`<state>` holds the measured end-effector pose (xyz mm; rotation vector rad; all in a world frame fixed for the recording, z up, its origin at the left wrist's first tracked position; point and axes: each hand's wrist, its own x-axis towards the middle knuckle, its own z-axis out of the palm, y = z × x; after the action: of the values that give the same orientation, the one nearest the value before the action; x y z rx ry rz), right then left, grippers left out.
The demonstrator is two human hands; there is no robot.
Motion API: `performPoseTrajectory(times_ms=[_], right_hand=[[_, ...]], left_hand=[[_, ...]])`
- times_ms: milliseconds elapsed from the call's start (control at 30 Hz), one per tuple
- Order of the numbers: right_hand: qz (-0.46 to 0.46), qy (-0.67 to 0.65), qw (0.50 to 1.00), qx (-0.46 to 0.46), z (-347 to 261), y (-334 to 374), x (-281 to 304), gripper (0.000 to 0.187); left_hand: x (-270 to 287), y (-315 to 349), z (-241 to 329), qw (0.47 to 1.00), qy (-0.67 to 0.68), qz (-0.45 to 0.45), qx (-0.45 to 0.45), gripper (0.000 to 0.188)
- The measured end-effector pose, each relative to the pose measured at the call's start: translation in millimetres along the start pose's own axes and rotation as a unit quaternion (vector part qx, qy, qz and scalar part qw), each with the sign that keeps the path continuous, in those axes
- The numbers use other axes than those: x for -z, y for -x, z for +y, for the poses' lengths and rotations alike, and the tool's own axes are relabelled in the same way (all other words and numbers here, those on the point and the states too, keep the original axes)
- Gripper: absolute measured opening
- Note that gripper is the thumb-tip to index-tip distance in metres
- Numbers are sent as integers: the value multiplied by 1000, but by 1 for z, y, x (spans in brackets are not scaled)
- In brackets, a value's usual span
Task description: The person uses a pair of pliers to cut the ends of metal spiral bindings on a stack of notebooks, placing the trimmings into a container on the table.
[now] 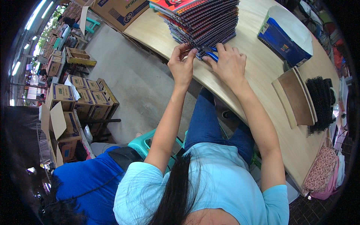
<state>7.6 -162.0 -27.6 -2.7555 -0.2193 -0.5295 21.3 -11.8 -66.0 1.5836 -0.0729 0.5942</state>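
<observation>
A tall stack of spiral-bound notebooks [204,23] stands at the table edge, black coils facing right and toward me, a red cover on top. My right hand [229,64] grips pliers [211,56] with blue handles, their jaws pointing left at the stack's lower near corner. Beside those jaws, my left hand [181,68] is closed, thumb and fingertips pinched together near the lowest coils. What lies between its fingertips is too small to make out.
On the table [258,80] are a cut-open blue box [284,47], a tan board holder [296,98] and a bundle of black coils [319,103]. A patterned pouch [320,168] hangs at the right edge. Cartons [90,95] stand left; a person in blue [88,183] sits beside me.
</observation>
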Motion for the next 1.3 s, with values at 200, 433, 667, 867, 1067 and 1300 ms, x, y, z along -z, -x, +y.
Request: performPoseTrajectory(times_ms=[200, 433, 667, 867, 1067, 1300], right_hand=[[-65, -25, 998, -3, 1, -10, 2, 48], [-38, -41, 998, -12, 8, -4, 13, 47], [24, -17, 1000, 11, 1, -4, 9, 46], [-86, -71, 993, -32, 7, -11, 12, 45], [51, -39, 998, 22, 11, -1, 11, 43], [11, -41, 999, 15, -3, -8, 14, 42]], left_hand=[[-2, -1, 0, 1000, -12, 4, 2, 22], [-4, 1, 2, 1000, 8, 21, 9, 20], [-6, 0, -2, 999, 21, 37, -4, 19], [-3, -2, -5, 1000, -6, 14, 2, 20], [0, 1, 6, 999, 20, 30, -4, 20], [2, -4, 14, 1000, -9, 13, -7, 21]])
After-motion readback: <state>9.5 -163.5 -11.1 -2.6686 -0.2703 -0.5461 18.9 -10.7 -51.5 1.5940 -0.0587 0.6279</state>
